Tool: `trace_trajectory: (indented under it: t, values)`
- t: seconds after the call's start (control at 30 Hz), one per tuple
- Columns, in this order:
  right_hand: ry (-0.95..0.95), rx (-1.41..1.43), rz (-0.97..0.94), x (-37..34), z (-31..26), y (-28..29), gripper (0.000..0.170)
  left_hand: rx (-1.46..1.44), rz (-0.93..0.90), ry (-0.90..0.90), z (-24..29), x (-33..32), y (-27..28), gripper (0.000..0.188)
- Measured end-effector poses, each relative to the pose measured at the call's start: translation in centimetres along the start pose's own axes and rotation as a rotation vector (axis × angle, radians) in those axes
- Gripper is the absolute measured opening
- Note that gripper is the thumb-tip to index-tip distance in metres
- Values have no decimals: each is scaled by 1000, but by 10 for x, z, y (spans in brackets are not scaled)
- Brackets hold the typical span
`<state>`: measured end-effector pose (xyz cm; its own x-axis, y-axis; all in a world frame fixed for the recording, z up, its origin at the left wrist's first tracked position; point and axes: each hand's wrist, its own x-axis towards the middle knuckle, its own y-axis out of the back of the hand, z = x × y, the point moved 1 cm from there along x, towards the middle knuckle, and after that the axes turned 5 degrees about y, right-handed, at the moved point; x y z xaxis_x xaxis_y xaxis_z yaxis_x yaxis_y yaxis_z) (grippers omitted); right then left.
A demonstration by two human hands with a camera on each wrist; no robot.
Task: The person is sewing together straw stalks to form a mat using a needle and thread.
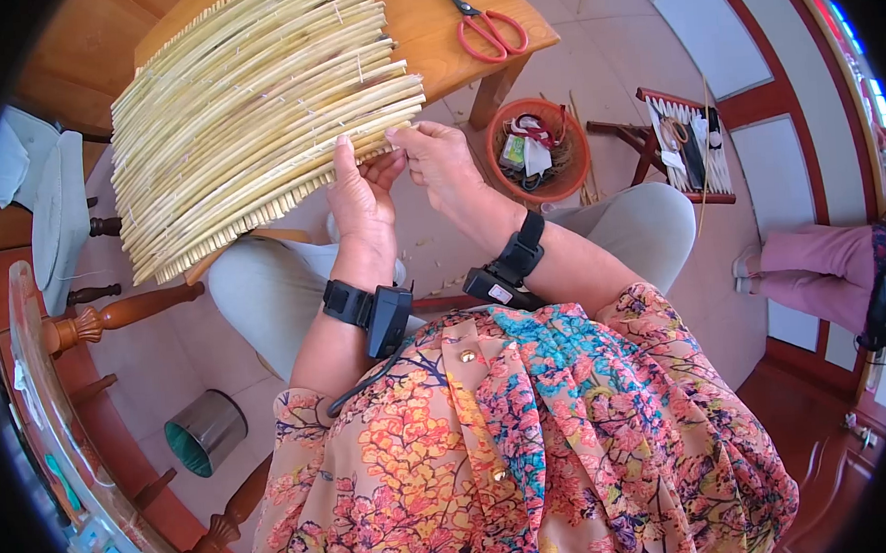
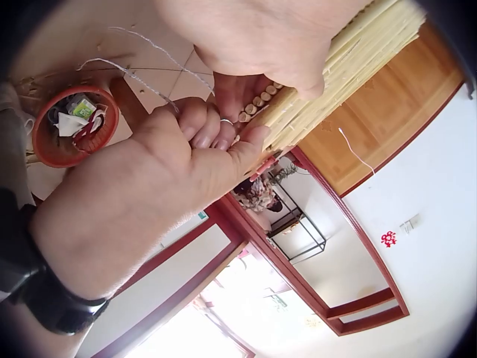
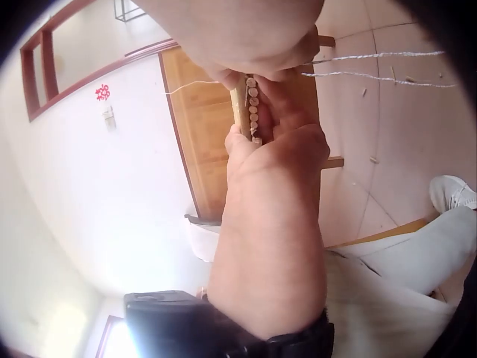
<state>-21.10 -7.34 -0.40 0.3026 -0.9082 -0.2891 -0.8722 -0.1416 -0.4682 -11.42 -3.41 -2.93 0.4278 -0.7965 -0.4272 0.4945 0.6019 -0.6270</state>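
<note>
A mat of pale, straw-like stalks [image 1: 264,116] tied in rows with string lies on the wooden table, its near edge overhanging. My left hand [image 1: 362,199] grips that edge near the right corner, thumb on top and fingers underneath. Beside it my right hand [image 1: 449,166] is at the corner, its thumb against the outermost stalks and its fingers curled. White string [image 2: 138,74] trails from between the right hand's fingers in two loose strands. The round cut stalk ends [image 3: 253,104] show between both hands in the right wrist view.
Red-handled scissors [image 1: 491,36] lie on the wooden table [image 1: 430,27]. An orange basin [image 1: 503,178] of scraps stands on the floor, beside a folding stool [image 1: 692,153] with items on it. A metal bin [image 1: 211,429] is at lower left. Another person's legs [image 1: 813,267] show at right.
</note>
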Motion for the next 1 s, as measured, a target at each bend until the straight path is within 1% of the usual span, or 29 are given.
trace_trajectory:
  t: [0.03,0.1,0.23,0.3,0.33,0.4,0.43,0.5,0.53,0.57,0.6,0.63,0.67,0.73,0.77,0.83,0.87,0.93,1.0]
  values:
    - [2,-1,-3,0,-2,-2,14,-2,-1,-3,0,2,2,44]
    - [-15,-30,41,-1,-4,-7,13,26,-36,51,0,5,4,47]
    - [5,-2,54,-2,-7,-10,13,41,-36,72,0,4,5,48]
    - [22,30,84,2,-6,-6,14,137,-75,184,5,1,10,51]
    - [25,34,83,6,-2,-2,14,141,-77,182,10,-3,14,51]
    - [23,-64,101,13,5,2,15,584,-235,401,25,-16,21,43]
    - [22,-59,99,13,4,2,15,588,-233,399,33,-24,20,43]
    - [0,-89,87,13,4,4,15,1088,-391,87,48,-35,14,32]
    - [0,-87,90,14,5,5,15,1091,-394,90,55,-37,8,32]
    - [21,-96,96,15,6,5,16,1358,-463,-513,64,-36,-2,30]
    - [42,-106,102,18,8,5,16,1553,-506,-1153,70,-34,-8,30]
    - [45,-105,98,18,8,5,16,1722,-523,-1224,70,-23,-7,48]
    - [38,-93,99,19,8,6,16,1722,-520,-1230,71,-15,-9,48]
    - [32,-86,110,20,10,3,15,1981,-544,-1346,69,3,-9,65]
    - [13,-88,121,19,9,2,15,1976,-552,-1348,66,10,-7,65]
    - [-7,-91,138,17,7,4,14,2078,-539,-1250,59,19,-4,74]
    - [-27,-66,112,16,6,5,14,2077,-545,-1249,56,22,-2,74]
    - [-51,-42,85,13,3,5,14,2107,-475,-1360,53,23,-1,72]
    - [-86,17,60,10,0,5,14,2092,-468,-1349,50,24,1,72]
